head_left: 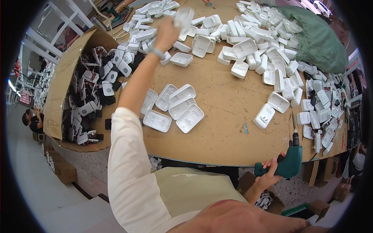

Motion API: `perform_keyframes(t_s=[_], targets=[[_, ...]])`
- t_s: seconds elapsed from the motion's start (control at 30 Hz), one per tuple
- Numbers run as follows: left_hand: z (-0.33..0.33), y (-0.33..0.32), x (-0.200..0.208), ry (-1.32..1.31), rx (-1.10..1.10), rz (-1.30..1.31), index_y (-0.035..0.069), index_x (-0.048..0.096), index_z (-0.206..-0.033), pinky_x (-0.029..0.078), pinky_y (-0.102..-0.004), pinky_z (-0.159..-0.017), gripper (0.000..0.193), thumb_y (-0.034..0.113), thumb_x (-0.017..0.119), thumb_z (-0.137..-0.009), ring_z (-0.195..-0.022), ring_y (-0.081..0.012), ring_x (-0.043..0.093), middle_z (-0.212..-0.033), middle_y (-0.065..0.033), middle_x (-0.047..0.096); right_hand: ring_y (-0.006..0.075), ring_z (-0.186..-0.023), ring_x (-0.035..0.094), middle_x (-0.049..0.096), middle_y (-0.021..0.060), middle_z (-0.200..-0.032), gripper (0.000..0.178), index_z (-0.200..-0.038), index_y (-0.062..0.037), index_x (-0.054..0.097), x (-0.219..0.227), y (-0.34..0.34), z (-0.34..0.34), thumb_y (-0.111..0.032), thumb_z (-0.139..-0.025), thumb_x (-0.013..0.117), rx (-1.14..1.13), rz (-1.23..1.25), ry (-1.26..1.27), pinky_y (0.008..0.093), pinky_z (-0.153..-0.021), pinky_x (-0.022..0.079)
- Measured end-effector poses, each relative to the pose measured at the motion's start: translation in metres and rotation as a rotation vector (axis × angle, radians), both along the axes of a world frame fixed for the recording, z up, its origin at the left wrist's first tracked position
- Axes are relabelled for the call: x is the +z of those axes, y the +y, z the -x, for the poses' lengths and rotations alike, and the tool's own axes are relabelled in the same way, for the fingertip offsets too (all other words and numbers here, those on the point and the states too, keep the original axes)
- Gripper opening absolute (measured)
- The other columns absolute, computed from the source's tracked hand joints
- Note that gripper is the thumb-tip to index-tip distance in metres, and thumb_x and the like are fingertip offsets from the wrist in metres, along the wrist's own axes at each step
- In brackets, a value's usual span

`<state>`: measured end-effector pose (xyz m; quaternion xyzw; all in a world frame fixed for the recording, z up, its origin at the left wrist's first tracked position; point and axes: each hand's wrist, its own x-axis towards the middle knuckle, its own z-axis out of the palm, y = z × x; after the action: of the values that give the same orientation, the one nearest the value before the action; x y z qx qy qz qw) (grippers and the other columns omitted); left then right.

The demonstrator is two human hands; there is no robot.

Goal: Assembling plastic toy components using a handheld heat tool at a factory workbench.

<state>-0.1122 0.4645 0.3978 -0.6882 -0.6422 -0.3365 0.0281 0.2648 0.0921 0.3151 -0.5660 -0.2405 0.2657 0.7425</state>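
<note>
My left hand [167,35] is stretched far over the table, closed on a white plastic housing [184,17] smeared by motion. It is above a heap of similar housings. At the table's front right, my right hand [271,173] wraps round the grip of a dark green power screwdriver [294,161], its long bit pointing away from me. In the middle near the front lie several open white housings [157,120], hollow side up. To the right, one open housing [278,101] rests against a white housing [265,116] near the screwdriver's tip.
A large cardboard box [58,97] full of black and white parts stands at the left. White housings [244,48] are heaped along the back and right. A green sack [318,39] lies at the back right, with assembled white units [322,103] below it. A person [35,120] sits far left.
</note>
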Motion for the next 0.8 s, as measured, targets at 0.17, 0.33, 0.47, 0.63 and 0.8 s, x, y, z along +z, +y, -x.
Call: perform_keyframes(t_s=[0.17, 0.33, 0.47, 0.63, 0.8], targets=[[-0.046, 0.055, 0.010, -0.603, -0.492, 0.205, -0.007, 0.057, -0.114, 0.057, -0.0330, -0.072, 0.035, 0.020, 0.059, -0.091, -0.081, -0.0215, 0.072, -0.102, -0.0187, 0.071, 0.0101, -0.056, 0.043, 0.051, 0.0055, -0.075, 0.031, -0.123, 0.0064, 0.050, 0.011, -0.004, 0.008, 0.003, -0.092, 0.053, 0.017, -0.059, -0.068, 0.0259, -0.055, 0.043], [0.028, 0.041, -0.036, 0.467, -0.501, 0.398, 0.004, 0.052, -0.136, 0.046, -0.0441, -0.101, 0.069, 0.021, 0.076, -0.073, -0.122, -0.0351, 0.055, -0.132, -0.0199, 0.057, 0.0105, -0.057, 0.044, 0.050, 0.0051, -0.075, 0.030, -0.122, 0.0061, 0.050, 0.010, -0.014, 0.003, 0.001, -0.092, 0.054, -0.047, -0.054, -0.073, 0.0261, -0.056, 0.043], [0.076, 0.003, -0.080, 0.573, -0.516, 0.389, 0.006, 0.054, -0.133, 0.040, -0.0459, -0.108, 0.079, 0.022, 0.083, -0.061, -0.127, -0.0389, 0.046, -0.136, -0.0157, 0.052, 0.0103, -0.058, 0.044, 0.051, 0.0052, -0.076, 0.031, -0.123, 0.0058, 0.050, 0.009, -0.014, -0.005, 0.001, -0.093, 0.055, 0.006, -0.055, -0.045, 0.0262, -0.056, 0.044], [0.050, -0.070, -0.092, 0.596, -0.357, 0.232, 0.008, 0.065, -0.113, 0.045, -0.0466, -0.100, 0.045, 0.014, 0.080, -0.071, -0.121, -0.0333, 0.051, -0.120, -0.0103, 0.062, 0.0087, -0.054, 0.043, 0.050, 0.0031, -0.072, 0.030, -0.124, 0.0035, 0.052, 0.005, -0.017, 0.002, -0.001, -0.095, 0.054, 0.019, -0.048, -0.046, 0.0256, -0.055, 0.042], [0.068, -0.116, -0.114, 0.358, -0.278, 0.217, 0.001, 0.062, -0.103, 0.047, -0.0455, -0.095, 0.032, 0.009, 0.075, -0.075, -0.115, -0.0386, 0.052, -0.111, -0.0177, 0.062, 0.0102, -0.058, 0.045, 0.052, 0.0060, -0.079, 0.031, -0.123, 0.0053, 0.049, 0.005, -0.019, 0.012, 0.002, -0.093, 0.054, 0.102, -0.050, 0.006, 0.0255, -0.056, 0.044]])
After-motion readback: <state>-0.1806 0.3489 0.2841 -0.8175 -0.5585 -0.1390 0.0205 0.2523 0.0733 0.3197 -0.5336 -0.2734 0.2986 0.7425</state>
